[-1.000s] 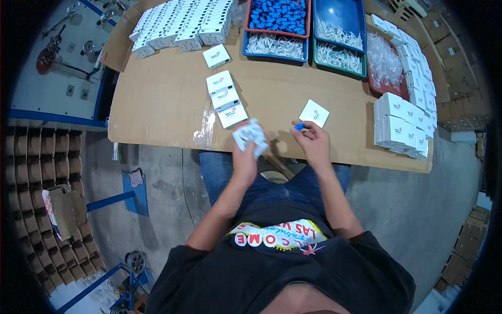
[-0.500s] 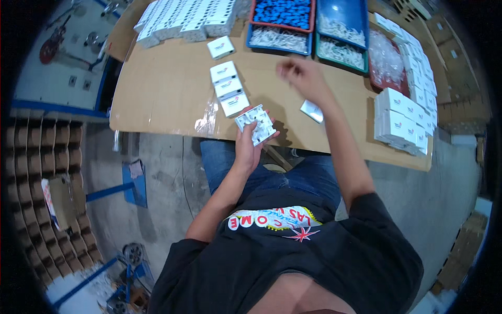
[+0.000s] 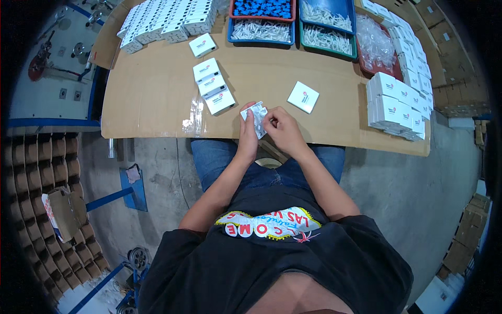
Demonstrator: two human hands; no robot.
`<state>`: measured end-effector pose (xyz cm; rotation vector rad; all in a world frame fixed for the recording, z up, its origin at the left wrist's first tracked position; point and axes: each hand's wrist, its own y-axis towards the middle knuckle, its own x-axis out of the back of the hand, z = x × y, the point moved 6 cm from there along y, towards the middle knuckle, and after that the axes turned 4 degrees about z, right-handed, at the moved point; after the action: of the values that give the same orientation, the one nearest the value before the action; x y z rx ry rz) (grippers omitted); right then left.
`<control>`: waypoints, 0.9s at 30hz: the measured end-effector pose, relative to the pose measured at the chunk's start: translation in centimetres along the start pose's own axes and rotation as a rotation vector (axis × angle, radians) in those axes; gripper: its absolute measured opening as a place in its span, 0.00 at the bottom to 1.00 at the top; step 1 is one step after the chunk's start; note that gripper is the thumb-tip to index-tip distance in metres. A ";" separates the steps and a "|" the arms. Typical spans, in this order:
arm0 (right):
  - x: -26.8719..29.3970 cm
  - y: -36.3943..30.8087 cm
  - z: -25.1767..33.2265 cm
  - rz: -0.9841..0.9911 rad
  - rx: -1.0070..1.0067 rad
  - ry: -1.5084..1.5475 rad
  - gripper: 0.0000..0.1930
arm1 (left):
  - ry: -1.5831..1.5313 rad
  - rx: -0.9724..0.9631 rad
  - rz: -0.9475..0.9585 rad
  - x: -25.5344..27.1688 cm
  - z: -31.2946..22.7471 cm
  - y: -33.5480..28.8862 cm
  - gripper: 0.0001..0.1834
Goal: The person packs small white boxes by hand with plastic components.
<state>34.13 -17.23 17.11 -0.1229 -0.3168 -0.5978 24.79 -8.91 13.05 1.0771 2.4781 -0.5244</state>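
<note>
Over the table's near edge, my left hand grips a white plastic housing, its moulded inner side facing up. My right hand is at the housing's right side, fingertips pinched together against or just over it. Whatever those fingertips hold is too small or hidden to name. To the right of the hands a square white cover with a small printed mark lies flat on the cardboard. Left of them stand three white box-shaped units in a slanting row, and a single white unit sits farther back.
Rows of white units fill the back left. Behind the hands are trays of blue parts and small white parts. A red tray with clear plastic bags and stacked white units stand at the right.
My right hand has come back from near the trays to the housing. The left hand has tilted the housing. The white cover, partly hidden by my arm before, now shows whole.
</note>
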 end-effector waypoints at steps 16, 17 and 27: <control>0.5 13.9 4.1 -0.078 0.174 -0.333 0.14 | 0.804 -0.147 -0.084 0.5 -2.0 0.4 0.54; -1.4 15.7 5.5 -0.014 0.222 -0.398 0.14 | 1.093 -0.137 -0.098 0.9 0.0 -0.3 0.57; -13.7 32.2 4.1 -0.008 0.049 -0.807 0.32 | 1.022 -0.211 0.183 -0.9 -3.9 -6.4 0.31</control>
<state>40.73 17.34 15.80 -0.3156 -1.1122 -0.5262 19.82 -11.63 18.01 1.7487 3.0657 0.4800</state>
